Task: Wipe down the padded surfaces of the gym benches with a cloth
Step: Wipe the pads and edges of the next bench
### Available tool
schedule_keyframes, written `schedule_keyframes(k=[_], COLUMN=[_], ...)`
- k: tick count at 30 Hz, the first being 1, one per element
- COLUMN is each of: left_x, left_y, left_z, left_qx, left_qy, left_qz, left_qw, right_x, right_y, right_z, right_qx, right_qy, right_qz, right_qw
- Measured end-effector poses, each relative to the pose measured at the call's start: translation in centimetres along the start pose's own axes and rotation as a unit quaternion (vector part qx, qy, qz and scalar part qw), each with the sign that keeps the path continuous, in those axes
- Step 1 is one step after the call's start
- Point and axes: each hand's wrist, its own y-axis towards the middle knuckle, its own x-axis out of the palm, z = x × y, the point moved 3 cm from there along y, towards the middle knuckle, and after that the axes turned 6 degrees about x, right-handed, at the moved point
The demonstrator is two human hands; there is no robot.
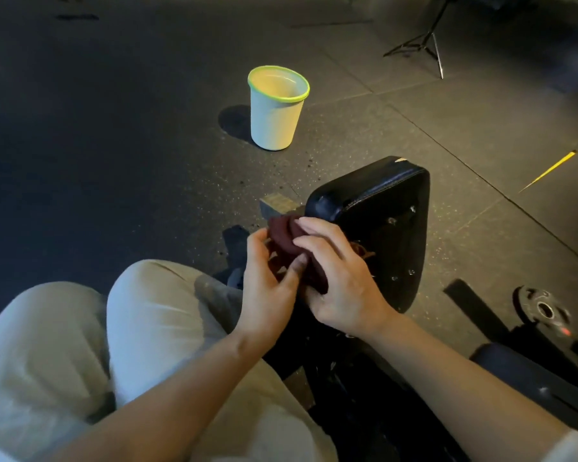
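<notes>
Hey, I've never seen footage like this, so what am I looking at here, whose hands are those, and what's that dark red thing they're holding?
There is no machine here. One camera worn on a person's head looks forward and down, so you see their own arms and lap. The left hand and the right hand both grip a dark red cloth, bunched up between them. Just beyond it is a black padded bench seat, tilted so its underside with bolts faces the camera. On the dark rubber floor stands a pale bucket with a green rim. A tripod stands further back, and a weight plate lies at the right.
</notes>
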Motion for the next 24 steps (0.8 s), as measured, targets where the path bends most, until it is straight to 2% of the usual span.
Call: schedule_keyframes(k=[2, 4, 6, 7, 9, 11, 12, 14, 18, 20, 22, 24], left_x=[-0.3, -0.9, -1.3, -1.2, 0.1, 1.8, 2.3, 2.2, 0.2, -0.3, 0.0, 0.9], left_y=[0.8, 1.6, 2.4, 2.6, 2.7, 2.0, 1.4, 0.2, -1.9, -1.8, -0.9, -0.1], left_z=[-0.1, 0.0, 0.7, 1.1, 1.8, 1.5, 1.1, -0.7, -4.3, -3.8, -2.2, -1.1], left_qx=[-0.008, 0.0, 0.049, 0.079, 0.129, 0.144, 0.142, 0.118, -0.002, 0.023, 0.086, 0.131], left_qy=[-0.009, 0.019, 0.092, 0.117, 0.153, 0.171, 0.171, 0.173, 0.233, 0.227, 0.214, 0.216], left_qz=[0.061, 0.133, 0.173, 0.166, 0.09, 0.007, -0.006, -0.002, -0.016, 0.027, 0.075, 0.071], left_qw=[0.998, 0.991, 0.979, 0.976, 0.976, 0.975, 0.975, 0.978, 0.972, 0.973, 0.97, 0.965], right_x=[-1.3, -3.1, -4.3, -4.5, -4.0, -3.0, -2.6, -2.0, -1.3, -1.1, -0.9, -0.7], right_y=[-0.1, 0.0, 0.1, 0.2, 0.6, 0.8, 0.8, 0.7, -0.1, -0.7, -1.4, -2.0], right_z=[0.4, 1.5, 3.1, 3.8, 4.7, 5.0, 5.1, 5.2, 5.3, 5.3, 5.3, 5.3], right_qx=[-0.019, -0.006, 0.033, 0.049, 0.054, 0.041, 0.039, 0.046, 0.053, 0.05, 0.049, 0.046], right_qy=[0.0, -0.026, -0.071, -0.091, -0.113, -0.123, -0.125, -0.126, -0.132, -0.129, -0.125, -0.125], right_qz=[0.008, 0.087, 0.146, 0.148, 0.118, 0.088, 0.086, 0.103, 0.127, 0.128, 0.125, 0.121], right_qw=[1.0, 0.996, 0.986, 0.984, 0.985, 0.988, 0.988, 0.986, 0.982, 0.982, 0.983, 0.984])
